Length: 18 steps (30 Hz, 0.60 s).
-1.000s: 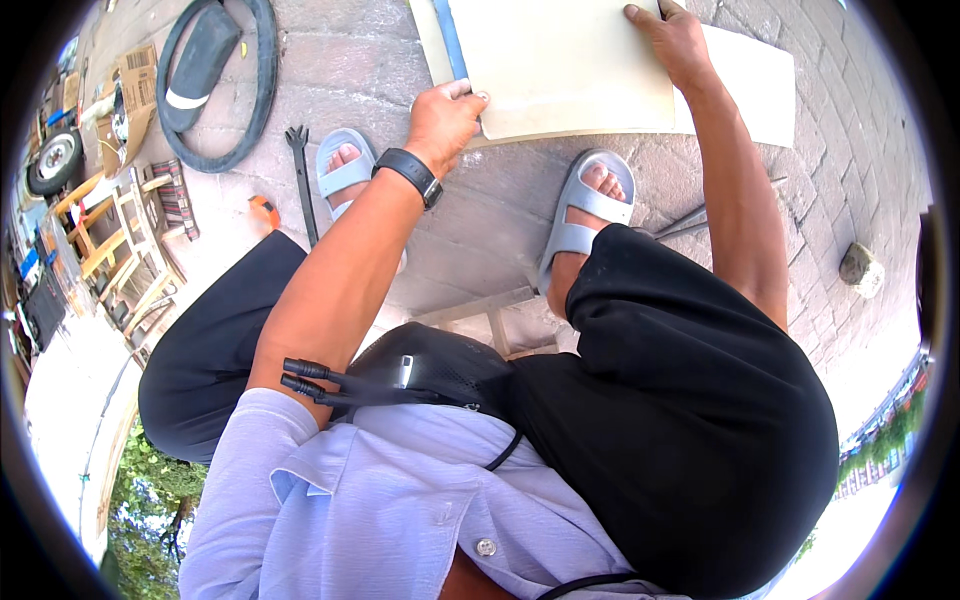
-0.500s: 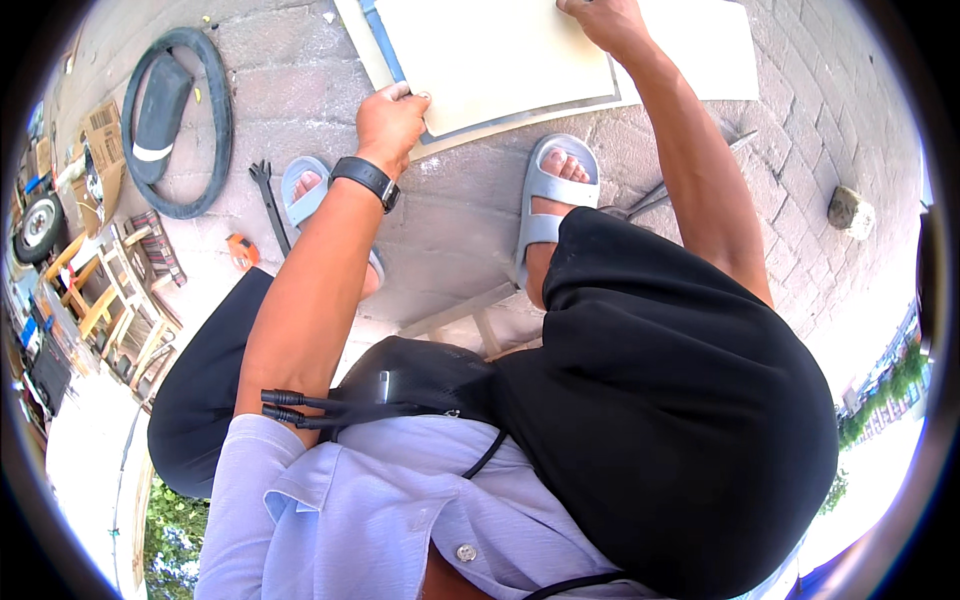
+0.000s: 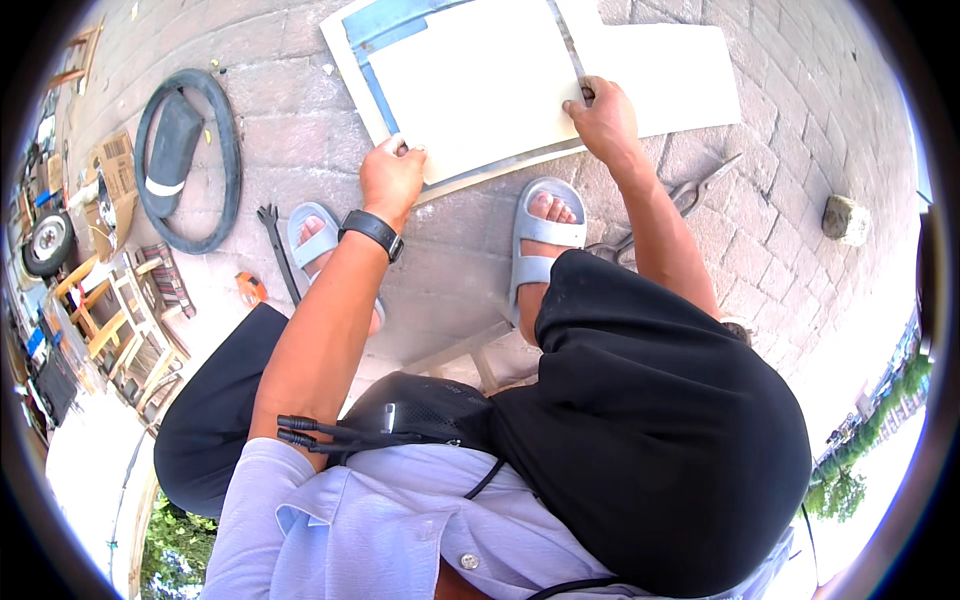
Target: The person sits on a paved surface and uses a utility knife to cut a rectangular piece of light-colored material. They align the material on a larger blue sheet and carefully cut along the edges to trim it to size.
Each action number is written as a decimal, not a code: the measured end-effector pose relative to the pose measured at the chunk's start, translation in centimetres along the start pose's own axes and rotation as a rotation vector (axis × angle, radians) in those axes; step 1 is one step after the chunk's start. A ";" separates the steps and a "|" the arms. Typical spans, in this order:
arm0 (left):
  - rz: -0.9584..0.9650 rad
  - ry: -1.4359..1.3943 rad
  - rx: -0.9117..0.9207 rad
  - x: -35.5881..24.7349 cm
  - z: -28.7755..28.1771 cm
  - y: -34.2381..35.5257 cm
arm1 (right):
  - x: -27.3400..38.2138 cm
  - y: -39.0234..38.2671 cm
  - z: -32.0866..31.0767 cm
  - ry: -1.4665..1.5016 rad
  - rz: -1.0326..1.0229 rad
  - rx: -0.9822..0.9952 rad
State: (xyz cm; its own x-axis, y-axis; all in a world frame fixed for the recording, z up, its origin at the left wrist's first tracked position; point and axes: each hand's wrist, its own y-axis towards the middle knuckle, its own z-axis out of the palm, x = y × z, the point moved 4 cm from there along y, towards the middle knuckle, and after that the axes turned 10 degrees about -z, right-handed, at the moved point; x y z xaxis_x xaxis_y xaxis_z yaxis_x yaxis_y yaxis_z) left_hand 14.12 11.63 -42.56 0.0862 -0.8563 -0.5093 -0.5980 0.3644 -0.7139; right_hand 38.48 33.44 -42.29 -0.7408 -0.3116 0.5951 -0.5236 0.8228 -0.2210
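A cream sheet (image 3: 470,85) with blue-grey edges lies on a larger pale sheet (image 3: 680,80) on the paving. At its near left corner my left hand (image 3: 392,180) pinches the edge, thumb on top. My right hand (image 3: 606,122) has its fingers closed on the right edge of the same sheet, where a grey strip shows. Metal shears (image 3: 690,198) lie just beyond my right forearm, which covers part of them. A watch (image 3: 372,235) is on my left wrist.
My sandalled feet (image 3: 548,225) are near the sheets. To the left lie a black forked tool (image 3: 278,245), an orange tape measure (image 3: 251,289) and a black rubber ring (image 3: 230,170). Wooden frames (image 3: 125,310) and a small wheel (image 3: 48,243) stand farther left. A stone block (image 3: 846,220) sits right.
My right hand has come nearer along the sheet's right edge and slightly left. The left hand stays at its corner. The view has shifted, showing more of the sheets and shears.
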 end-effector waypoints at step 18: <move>0.192 0.324 -0.125 -0.6 -0.4 -0.6 | -0.7 -0.9 1.0 0.037 -0.048 -0.076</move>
State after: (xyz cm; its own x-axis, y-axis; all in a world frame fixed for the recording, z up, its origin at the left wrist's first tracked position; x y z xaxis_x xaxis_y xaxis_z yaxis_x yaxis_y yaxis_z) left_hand 14.11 11.80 -41.70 -0.2805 -0.8551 -0.4361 -0.6726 0.4992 -0.5462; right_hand 39.08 32.47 -43.27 -0.6989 -0.3352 0.6318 -0.5236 0.8416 -0.1327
